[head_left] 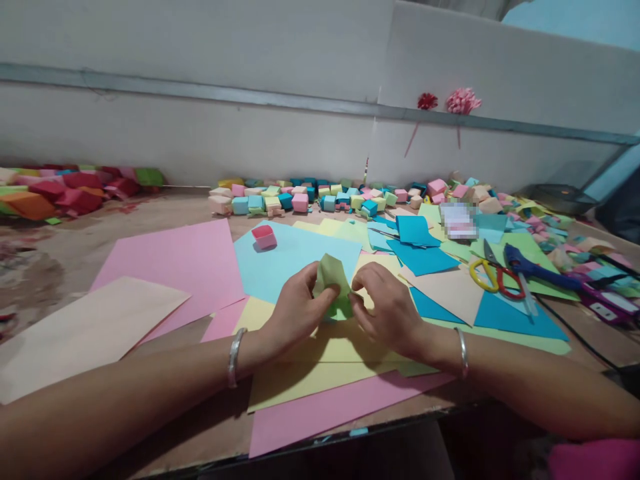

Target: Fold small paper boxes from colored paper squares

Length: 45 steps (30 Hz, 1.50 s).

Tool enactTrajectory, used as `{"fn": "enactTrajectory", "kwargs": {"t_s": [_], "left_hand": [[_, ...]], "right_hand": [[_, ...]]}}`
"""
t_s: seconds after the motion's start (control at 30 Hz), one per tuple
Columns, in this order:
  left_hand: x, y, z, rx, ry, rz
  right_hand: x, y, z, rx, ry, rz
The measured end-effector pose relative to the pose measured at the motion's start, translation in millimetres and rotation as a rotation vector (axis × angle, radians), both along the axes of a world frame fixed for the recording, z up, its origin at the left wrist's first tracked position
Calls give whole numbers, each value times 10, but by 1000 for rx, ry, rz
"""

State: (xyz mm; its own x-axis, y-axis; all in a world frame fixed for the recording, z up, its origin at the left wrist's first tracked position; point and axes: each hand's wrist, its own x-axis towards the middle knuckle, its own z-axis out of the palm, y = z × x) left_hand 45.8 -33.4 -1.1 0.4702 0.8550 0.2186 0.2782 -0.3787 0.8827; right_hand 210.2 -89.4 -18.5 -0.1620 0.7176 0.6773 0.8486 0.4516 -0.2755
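A piece of light green folded paper (pixel 330 272) is held up above the sheets at the middle of the table. My left hand (pixel 296 305) grips it from the left, thumb pressed on its front. At its right edge, my right hand (pixel 386 308) is closed in a pinch; the fingertips partly cover what they hold. Under both hands lies a yellow sheet (pixel 290 373). A light blue sheet (pixel 295 260) lies just beyond, with a small pink paper box (pixel 265 237) on it.
Folded paper cubes (pixel 300 202) line the wall, with a red and orange heap (pixel 75 190) at far left. Pink (pixel 175 267) and peach sheets (pixel 95 327) lie left. Scissors (pixel 495 273), a blue-handled tool (pixel 540 270) and a black cable (pixel 580 333) lie right.
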Motion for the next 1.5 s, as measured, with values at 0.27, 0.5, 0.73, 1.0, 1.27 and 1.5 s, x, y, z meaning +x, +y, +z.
{"fn": "enactTrajectory", "kwargs": {"t_s": [0.27, 0.5, 0.73, 1.0, 1.27, 1.5], "left_hand": [[-18, -29, 6, 185, -14, -106], [-27, -16, 3, 197, -14, -138], [-27, -11, -4, 152, 12, -108], [-21, 26, -9, 139, -23, -100], [-5, 74, -57, 40, -119, -84], [-26, 48, -34, 88, -93, -168]], "right_hand": [[-15, -18, 8, -87, -31, 24], [25, 16, -12, -157, 132, 70], [-4, -2, -15, -213, 237, 31], [-14, -11, -50, -278, 373, 74], [-23, -14, -15, -160, 215, 140], [-7, 8, -40, -185, 261, 70]]}}
